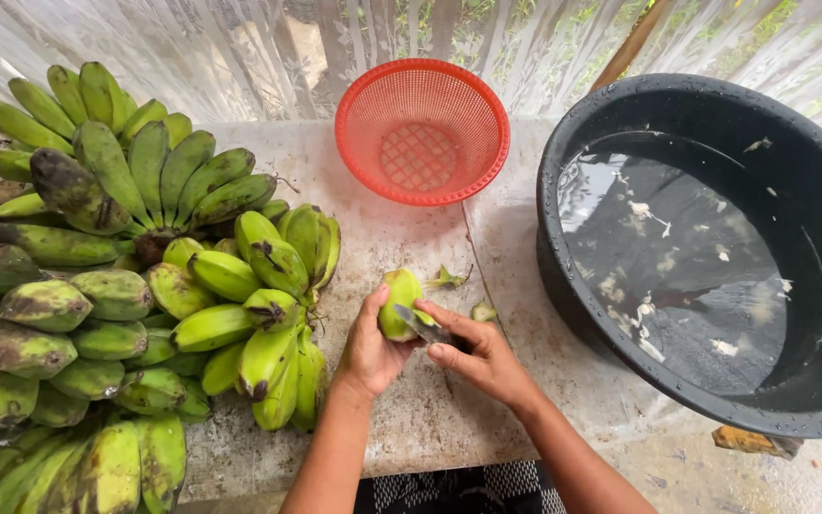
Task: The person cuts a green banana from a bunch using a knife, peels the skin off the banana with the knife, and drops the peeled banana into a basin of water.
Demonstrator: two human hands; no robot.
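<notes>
My left hand (370, 347) grips a green banana (398, 301) near the middle of the stone slab (401, 419). In my right hand (479, 356) is a small knife (420, 326), its blade laid against the banana's side. Small peel scraps (449, 279) lie just beyond the banana, and another scrap (483, 311) lies to its right. Large bunches of green bananas (135, 276) are heaped at the left, close to my left hand.
An empty red mesh basket (421, 130) sits at the back of the slab. A big black basin (706, 247) of water with floating bits stands at the right. A lace curtain (240, 48) hangs behind. A peel piece (749, 440) lies below the basin.
</notes>
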